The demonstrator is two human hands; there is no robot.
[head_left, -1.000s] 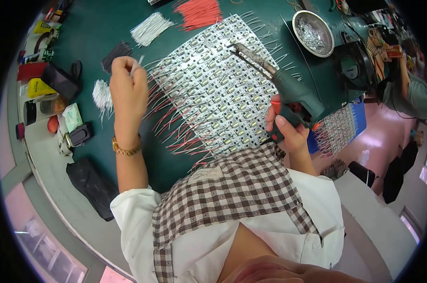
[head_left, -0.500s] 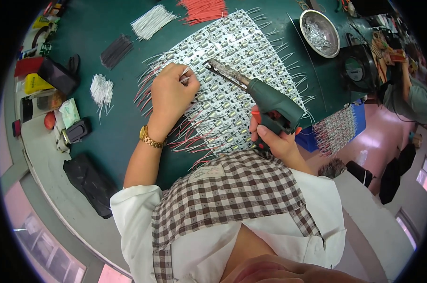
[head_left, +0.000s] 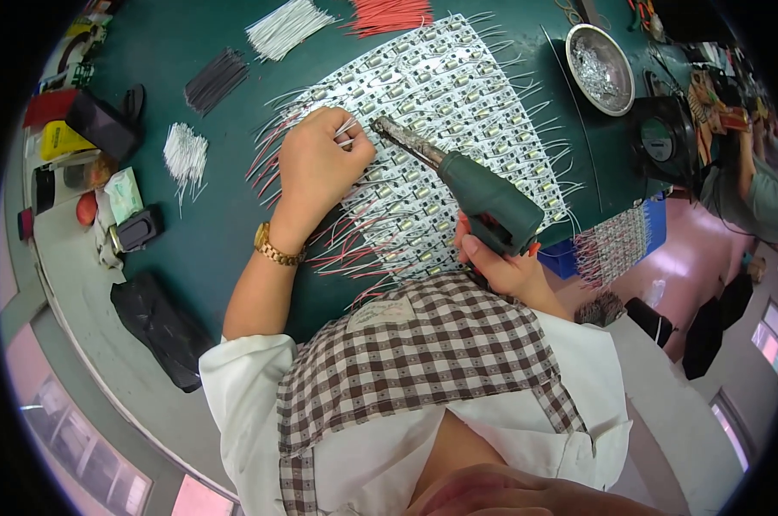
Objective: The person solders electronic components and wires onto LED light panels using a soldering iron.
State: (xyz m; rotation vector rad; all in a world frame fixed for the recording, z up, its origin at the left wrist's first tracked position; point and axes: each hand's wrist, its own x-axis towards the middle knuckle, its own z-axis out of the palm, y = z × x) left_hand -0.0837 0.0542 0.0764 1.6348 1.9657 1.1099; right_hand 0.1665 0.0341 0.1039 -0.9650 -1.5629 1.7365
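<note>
My left hand (head_left: 322,163) is closed in a pinch on thin white wires (head_left: 347,130), above the left part of a large panel of small circuit boards (head_left: 436,99). Rows of silvery parts cover this panel, and white and red wires fringe its edges. In my right hand (head_left: 511,272) is a dark green soldering gun (head_left: 495,196), with fingers wrapped round its handle. Its long metal tip slants up and left over the panel, close to the left fingertips. Whether the tip touches a board, I cannot tell.
Bundles of white wires (head_left: 287,28), red wires (head_left: 390,15) and black wires (head_left: 216,81) lie at the far side. Shorter white wires (head_left: 185,156) sit at left. A metal bowl (head_left: 627,96) with silvery bits stands at right, near a black round-faced device (head_left: 661,142).
My left hand has shifted slightly right with the white wires. The soldering gun has moved a little left and turned in my grip, its tip now nearer the left fingers.
</note>
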